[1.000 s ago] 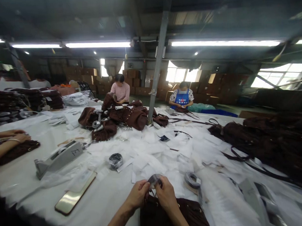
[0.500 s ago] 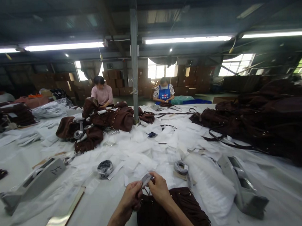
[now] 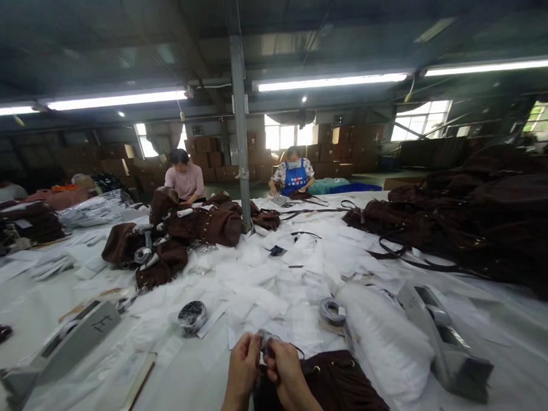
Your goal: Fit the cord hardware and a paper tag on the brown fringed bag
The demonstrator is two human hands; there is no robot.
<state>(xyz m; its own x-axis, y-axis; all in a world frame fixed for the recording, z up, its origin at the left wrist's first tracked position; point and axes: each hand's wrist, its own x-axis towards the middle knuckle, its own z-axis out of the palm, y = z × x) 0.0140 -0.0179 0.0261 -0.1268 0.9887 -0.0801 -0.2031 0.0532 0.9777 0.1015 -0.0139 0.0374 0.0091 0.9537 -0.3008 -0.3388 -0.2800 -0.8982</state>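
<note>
At the near edge of the table, my left hand point(image 3: 242, 365) and my right hand point(image 3: 285, 367) meet with fingers pinched together. Between them a short grey strip point(image 3: 263, 338) shows, bunched and partly covered by my fingers. A thin dark cord point(image 3: 299, 351) loops out beside my right hand. Right below lies a dark brown fringed bag point(image 3: 338, 381) with gold eyelets, partly hidden behind my right wrist. Whether the strip is wrapped around the cord, I cannot tell.
Grey tape dispensers stand left point(image 3: 62, 351) and right point(image 3: 446, 343). Grey rolls point(image 3: 192, 318) point(image 3: 332, 312), white sheets point(image 3: 255, 291) and a stack of white foam point(image 3: 384, 346) lie about. Brown bags point(image 3: 202, 224) are heaped behind and right. Two people sit across the table, near a post point(image 3: 241, 140).
Both hands have turned more upright, and the strip held out between them is now bunched in the fingers. The view has tilted up slightly. The person in the blue apron has spread their arms.
</note>
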